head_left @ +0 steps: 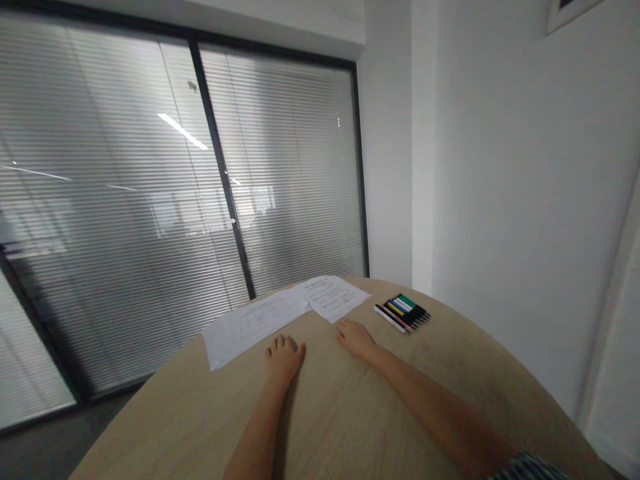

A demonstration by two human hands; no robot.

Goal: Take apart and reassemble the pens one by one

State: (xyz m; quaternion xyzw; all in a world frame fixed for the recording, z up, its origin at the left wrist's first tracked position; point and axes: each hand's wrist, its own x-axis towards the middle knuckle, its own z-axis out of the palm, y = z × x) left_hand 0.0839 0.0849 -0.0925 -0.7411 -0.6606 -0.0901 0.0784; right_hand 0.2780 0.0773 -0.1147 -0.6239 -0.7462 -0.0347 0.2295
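Note:
My left hand (285, 357) rests palm down on the wooden table, fingers apart and holding nothing. Just beyond it lies a wide printed paper sheet (250, 328) with faint lines. My right hand (355, 338) also lies on the tabletop, its fingers stretched out near the lower edge of a second sheet with printed text (336, 299). The two sheets overlap a little. To the right of that hand, a row of pens (403, 313) lies side by side, with black, white, yellow, blue, green and pink among their colours. Neither hand touches the pens.
The round wooden table (340, 413) has a curved edge on both sides. Behind it stands a dark-framed glass partition with blinds (295, 160). A white wall (510, 173) rises at the right, with part of a frame (570, 15) high on it.

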